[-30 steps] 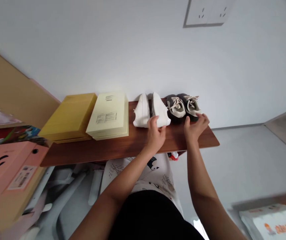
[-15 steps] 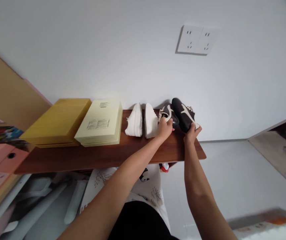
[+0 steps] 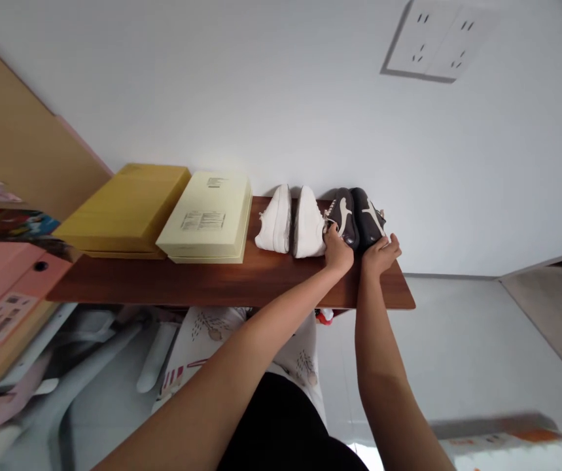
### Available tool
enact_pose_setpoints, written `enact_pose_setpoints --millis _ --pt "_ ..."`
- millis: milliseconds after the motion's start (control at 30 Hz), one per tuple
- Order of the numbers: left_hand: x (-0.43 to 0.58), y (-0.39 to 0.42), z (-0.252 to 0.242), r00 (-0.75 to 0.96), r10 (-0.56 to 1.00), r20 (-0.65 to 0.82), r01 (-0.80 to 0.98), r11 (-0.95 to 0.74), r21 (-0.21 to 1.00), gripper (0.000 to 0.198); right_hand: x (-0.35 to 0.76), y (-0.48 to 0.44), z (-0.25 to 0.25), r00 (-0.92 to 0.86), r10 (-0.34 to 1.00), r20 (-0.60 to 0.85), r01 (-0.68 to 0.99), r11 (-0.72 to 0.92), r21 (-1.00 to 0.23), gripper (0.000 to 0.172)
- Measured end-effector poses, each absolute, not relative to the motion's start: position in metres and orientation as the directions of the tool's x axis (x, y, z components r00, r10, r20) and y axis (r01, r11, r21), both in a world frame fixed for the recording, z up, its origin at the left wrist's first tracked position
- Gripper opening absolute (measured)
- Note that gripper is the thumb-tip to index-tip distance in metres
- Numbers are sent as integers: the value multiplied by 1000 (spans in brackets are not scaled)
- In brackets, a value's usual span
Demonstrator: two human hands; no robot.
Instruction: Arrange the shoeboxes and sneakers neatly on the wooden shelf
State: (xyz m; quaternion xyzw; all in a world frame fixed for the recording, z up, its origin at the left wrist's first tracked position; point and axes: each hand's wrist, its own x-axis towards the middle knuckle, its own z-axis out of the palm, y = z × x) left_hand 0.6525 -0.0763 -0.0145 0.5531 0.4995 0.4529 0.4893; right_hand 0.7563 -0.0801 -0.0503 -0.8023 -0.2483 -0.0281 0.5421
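Two dark brown sneakers with cream stripes lie on their sides, soles together, at the right of the brown wooden shelf (image 3: 222, 284). My left hand (image 3: 338, 252) is closed around the heel end of the left dark sneaker (image 3: 343, 212). The heel of the right dark sneaker (image 3: 368, 214) is in my right hand (image 3: 380, 255), its fingers bent over the edge. Just left of them a white shoe (image 3: 309, 226) and a second white shoe (image 3: 275, 222) rest on their sides, a small gap between their soles.
A pale yellow shoebox (image 3: 207, 216) and a mustard box (image 3: 126, 209) stand left of the shoes. Pink boxes (image 3: 10, 288) are at the far left. Behind the shelf rises a white wall with a socket plate (image 3: 438, 39). A white carton (image 3: 521, 451) is at lower right.
The right dark sneaker has moved left and come down from a tilt to lie against the left one. The left one has straightened beside the white shoes. The camera view has shifted.
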Motion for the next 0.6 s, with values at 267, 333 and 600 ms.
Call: enact_pose_setpoints --millis 267,333,600 --pt "573 -150 -39 451 806 382 286 -536 794 62 767 -83 -57 880 341 330 422 -245 -873 45" --pt "526 -162 -49 641 649 411 275 -693 666 51 769 -83 -59 883 334 330 416 -229 -880 44" --pt "350 -182 -50 512 822 251 416 -493 765 29 781 -83 -63 931 244 273 306 -112 -945 19"
